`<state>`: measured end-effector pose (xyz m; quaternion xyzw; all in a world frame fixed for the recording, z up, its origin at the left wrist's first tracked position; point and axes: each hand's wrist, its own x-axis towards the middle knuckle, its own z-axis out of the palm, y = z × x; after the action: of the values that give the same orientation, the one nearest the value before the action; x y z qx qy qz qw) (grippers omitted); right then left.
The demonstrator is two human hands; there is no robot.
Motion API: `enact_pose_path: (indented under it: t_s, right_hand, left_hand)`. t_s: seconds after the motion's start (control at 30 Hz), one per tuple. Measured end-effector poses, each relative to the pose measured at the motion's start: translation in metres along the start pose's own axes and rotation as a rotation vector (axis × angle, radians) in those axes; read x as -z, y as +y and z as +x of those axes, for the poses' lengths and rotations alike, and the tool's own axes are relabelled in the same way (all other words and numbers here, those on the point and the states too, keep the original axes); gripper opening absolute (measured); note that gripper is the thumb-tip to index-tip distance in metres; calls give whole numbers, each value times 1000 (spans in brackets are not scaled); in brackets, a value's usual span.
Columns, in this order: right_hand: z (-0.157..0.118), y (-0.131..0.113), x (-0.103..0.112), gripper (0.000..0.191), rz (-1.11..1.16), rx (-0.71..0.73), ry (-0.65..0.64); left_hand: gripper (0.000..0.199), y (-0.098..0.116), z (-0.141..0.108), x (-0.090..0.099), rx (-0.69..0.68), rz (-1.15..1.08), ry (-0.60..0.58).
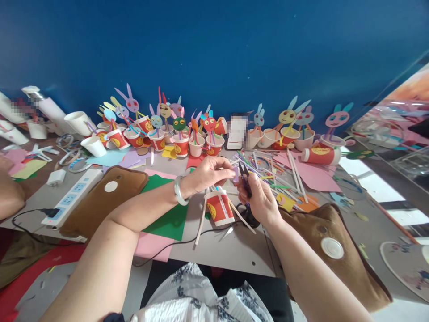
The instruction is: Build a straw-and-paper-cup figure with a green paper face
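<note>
My left hand (209, 173) is closed in a pinch above a red-and-white paper cup (215, 209); what its fingertips hold, if anything, I cannot make out. In my right hand (262, 200) is a pair of dark pliers (245, 179), jaws slightly apart and pointing up, close to the left fingertips. The cup stands below the left hand, with pale paper straws (201, 223) slanting down at its sides. Behind it, partly under the right hand, lie black-handled scissors (252, 216).
Paper cups with rabbit-faced figures (181, 143) line the blue wall. Loose coloured straws (268, 174) lie behind my right hand. Brown cushioned pouches (103, 201) flank me, with a power strip (72, 197) at left. A black cable (187, 241) crosses the front. Another person's arm (10, 190) shows at far left.
</note>
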<state>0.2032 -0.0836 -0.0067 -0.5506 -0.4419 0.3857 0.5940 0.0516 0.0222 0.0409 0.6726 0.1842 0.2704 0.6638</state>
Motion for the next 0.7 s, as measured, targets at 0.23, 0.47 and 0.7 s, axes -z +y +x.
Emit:
enact_pose_path:
  t_s: [0.23,0.47,0.7]
  right_hand:
    - [-4,0,-7,56,29,-20,-84]
    - [-3,0,-6,56,46,-39,-122]
    - [-3,2,-8,56,16,-34,-103]
  left_hand:
    - [9,-4,1,-1,7,-21,-6]
    - [10,-5,1,-1,2,-12,-7]
    - [13,-4,1,-1,17,-12,-4]
